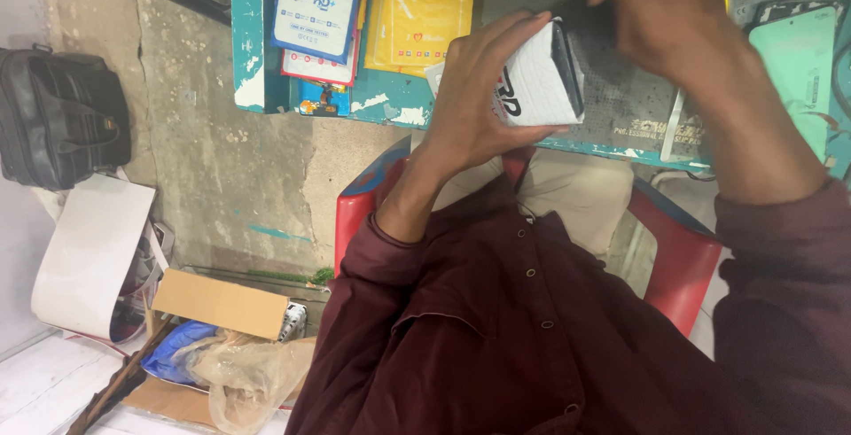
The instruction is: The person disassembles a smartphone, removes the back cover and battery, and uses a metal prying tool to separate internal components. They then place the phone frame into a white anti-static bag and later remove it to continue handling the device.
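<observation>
The left hand holds a small white box with black print on it. Its grip is closed around the box, with the fingers curled over the top and the thumb below. The box is up in the air, just above the near edge of the teal surface.

The right hand is at the top end of the box, touching it. This hand is blurry, so I cannot tell if its grip is open or closed.

On the surface, to the left of the box, lie a yellow packet and a blue and white packet. To the right of the box lies a phone with a light green back. Right behind the box is a dark grey mat.

Below the box is a red plastic chair, and the person wears a dark red shirt. Far to the left of the box, a black bag sits on the floor. Lower left of the box is a cardboard box with a plastic bag in it.
</observation>
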